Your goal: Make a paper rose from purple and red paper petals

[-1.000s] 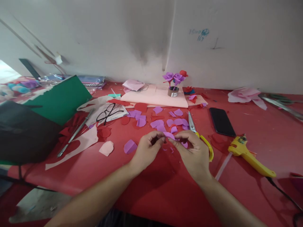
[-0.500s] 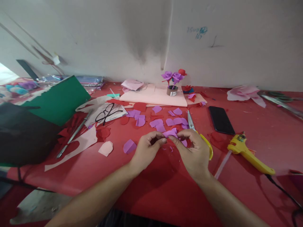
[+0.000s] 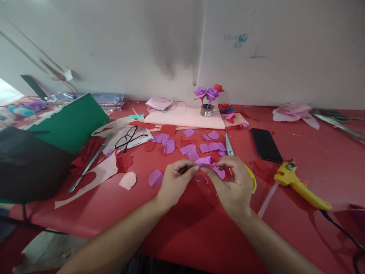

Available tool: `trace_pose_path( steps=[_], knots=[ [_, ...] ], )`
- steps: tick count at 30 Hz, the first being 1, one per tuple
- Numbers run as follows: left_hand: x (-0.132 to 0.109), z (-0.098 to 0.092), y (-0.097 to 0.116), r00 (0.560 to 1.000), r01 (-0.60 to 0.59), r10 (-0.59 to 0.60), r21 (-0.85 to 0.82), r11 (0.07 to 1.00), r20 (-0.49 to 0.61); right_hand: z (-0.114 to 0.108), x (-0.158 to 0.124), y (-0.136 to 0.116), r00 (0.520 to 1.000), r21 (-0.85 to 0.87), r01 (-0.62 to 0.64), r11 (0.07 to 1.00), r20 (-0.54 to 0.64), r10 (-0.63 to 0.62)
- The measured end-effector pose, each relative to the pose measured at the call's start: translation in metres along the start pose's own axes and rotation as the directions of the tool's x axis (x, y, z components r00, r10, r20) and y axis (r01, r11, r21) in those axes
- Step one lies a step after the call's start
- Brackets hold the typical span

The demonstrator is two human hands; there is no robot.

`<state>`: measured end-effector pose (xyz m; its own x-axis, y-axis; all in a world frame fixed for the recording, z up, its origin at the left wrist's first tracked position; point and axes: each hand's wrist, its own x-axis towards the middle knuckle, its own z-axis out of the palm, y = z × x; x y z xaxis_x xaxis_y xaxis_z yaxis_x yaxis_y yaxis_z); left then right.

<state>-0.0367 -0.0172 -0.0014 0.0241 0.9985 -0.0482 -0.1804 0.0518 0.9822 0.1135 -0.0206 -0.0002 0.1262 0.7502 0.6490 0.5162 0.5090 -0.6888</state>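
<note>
Between my two hands is a purple crepe-paper petal (image 3: 204, 161), held above the red table. My left hand (image 3: 178, 180) pinches its left end with thumb and fingertips. At the other end, my right hand (image 3: 234, 184) has thumb and fingers closed on it. Several cut purple petals (image 3: 190, 150) lie just beyond the hands, with red paper scraps among them. One loose purple petal (image 3: 155, 177) rests left of my left hand. Scissors (image 3: 229, 144) with yellow handles lie partly hidden behind my right hand.
A yellow glue gun (image 3: 302, 186) and a black phone (image 3: 266, 144) lie to the right. Paper flowers stand in a small brown pot (image 3: 207, 110) on folded pink paper at the back. Glasses (image 3: 127, 139), a metal rod (image 3: 87, 167) and a green board (image 3: 74, 121) are on the left.
Both hands stay nearly in place. My right thumb and fingers have shifted slightly along the purple petal, and its shape between the fingertips has changed a little.
</note>
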Motion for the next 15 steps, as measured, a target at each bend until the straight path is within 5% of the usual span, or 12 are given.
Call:
trace_pose_path(
  steps=[5, 15],
  knots=[
    [0.0009, -0.0002, -0.0017, 0.999, 0.035, -0.029, -0.241, 0.970, 0.028, 0.0035, -0.0062, 0.0017, 0.991, 0.169, -0.133, 0.977, 0.023, 0.131],
    [-0.0011, -0.0005, 0.0027, 0.996, 0.026, 0.005, -0.318, 0.948, 0.095, 0.0016, -0.0020, 0.0000, 0.951, 0.404, -0.295, 0.866, 0.210, 0.226]
  ],
)
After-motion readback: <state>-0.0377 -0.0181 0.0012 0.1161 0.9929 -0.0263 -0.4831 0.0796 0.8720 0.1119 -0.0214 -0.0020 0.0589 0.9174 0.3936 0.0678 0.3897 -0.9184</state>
